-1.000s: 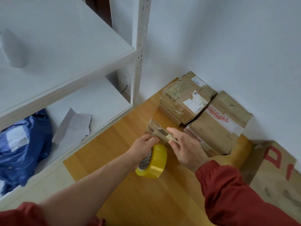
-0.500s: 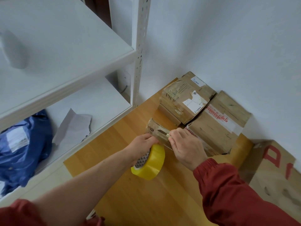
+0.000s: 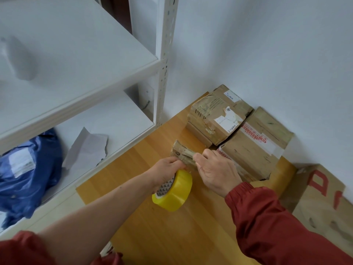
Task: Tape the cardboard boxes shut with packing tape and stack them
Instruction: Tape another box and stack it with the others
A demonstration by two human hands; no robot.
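- The white shelf unit (image 3: 80, 77) on the left holds a crumpled blue bag (image 3: 24, 169) and a bent grey sheet of paper (image 3: 86, 146) on its lower board.
- The small box (image 3: 181, 152) sits on the wooden floor (image 3: 172, 236), just in front of the stacked boxes. It is closed, and its long axis runs from the near right towards the far left, with the far end pointing at the shelf post.
- The left hand (image 3: 168, 169) grips the yellow tape roll (image 3: 172, 190), fingers curled over its top rim. The roll is tilted on edge, its open core facing down-left.
- The right hand (image 3: 215, 171) has its fingers bunched together, the tips pinching at the small box's near top edge.
- Against the wall, a labelled box (image 3: 215, 115) lies on a flatter box (image 3: 198, 133), with a wide box (image 3: 254, 146) touching its right side. All three are closed.
- A large box with red print (image 3: 324, 203) stands at the right.
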